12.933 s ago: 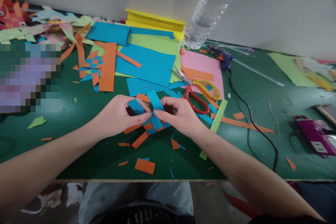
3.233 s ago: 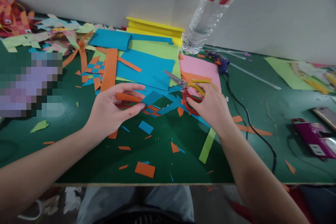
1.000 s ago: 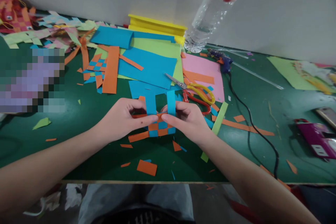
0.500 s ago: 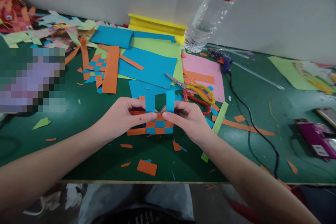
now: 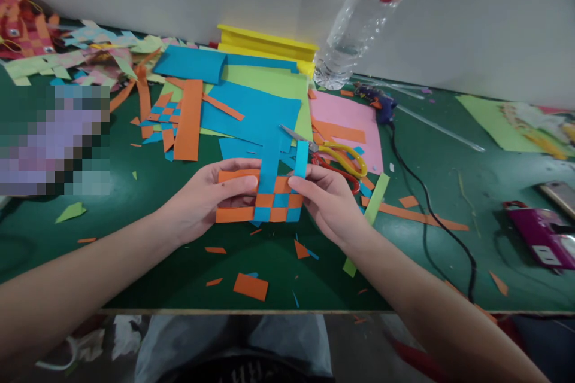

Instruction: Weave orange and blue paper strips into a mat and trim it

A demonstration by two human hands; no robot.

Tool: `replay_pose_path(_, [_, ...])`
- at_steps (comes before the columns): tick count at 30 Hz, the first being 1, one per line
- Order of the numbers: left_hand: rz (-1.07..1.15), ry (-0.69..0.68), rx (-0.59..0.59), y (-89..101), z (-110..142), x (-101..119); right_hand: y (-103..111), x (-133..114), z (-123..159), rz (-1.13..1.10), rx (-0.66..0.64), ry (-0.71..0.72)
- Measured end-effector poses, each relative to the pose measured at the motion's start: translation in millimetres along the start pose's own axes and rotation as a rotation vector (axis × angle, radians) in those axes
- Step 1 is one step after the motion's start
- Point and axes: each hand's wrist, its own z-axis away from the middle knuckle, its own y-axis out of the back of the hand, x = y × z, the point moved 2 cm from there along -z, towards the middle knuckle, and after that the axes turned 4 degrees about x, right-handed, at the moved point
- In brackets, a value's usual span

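Note:
Between my hands is a woven paper piece of orange and blue strips in a checkerboard. Two blue strip ends stand up from its top, and orange strip ends stick out to the left. My left hand pinches the left side, thumb in front on an orange strip and fingers behind. My right hand grips the right edge, its thumb near the base of the right blue strip. Behind the piece lie scissors with yellow and red handles. The fingers behind the paper are partly hidden.
Blue sheets, a pink sheet and orange scraps cover the green table. A water bottle stands by the wall. A glue gun trails a black cable on the right. A purple box sits far right.
The woven piece has tilted to face me more, showing more of the checkerboard. My left hand has moved out to its orange ends, while the piece shifted slightly right.

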Motion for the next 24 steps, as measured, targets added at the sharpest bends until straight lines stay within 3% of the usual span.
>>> replay_pose_path(4, [0.051,0.007,-0.067,-4.8,3.6,2.0,-2.4,-2.1,-1.1,-0.097,0.011,-0.046])
replay_pose_path(13, [-0.086,-0.065,-0.239,1.3,3.5,0.4,-3.7,-3.3,1.0,-0.105,-0.045,-0.1])
replay_pose_path(15, [-0.097,-0.057,-0.308,4.4,3.7,0.4,-1.7,-4.2,0.3,-0.107,-0.045,-0.082])
replay_pose_path(20, [0.012,-0.146,-0.343,6.6,2.9,5.5,5.7,-6.4,0.0,-0.041,-0.072,0.012])
replay_pose_path(24, [-0.184,-0.159,-0.259,3.9,-0.1,5.8,6.5,-8.6,3.6,0.23,-0.092,0.146])
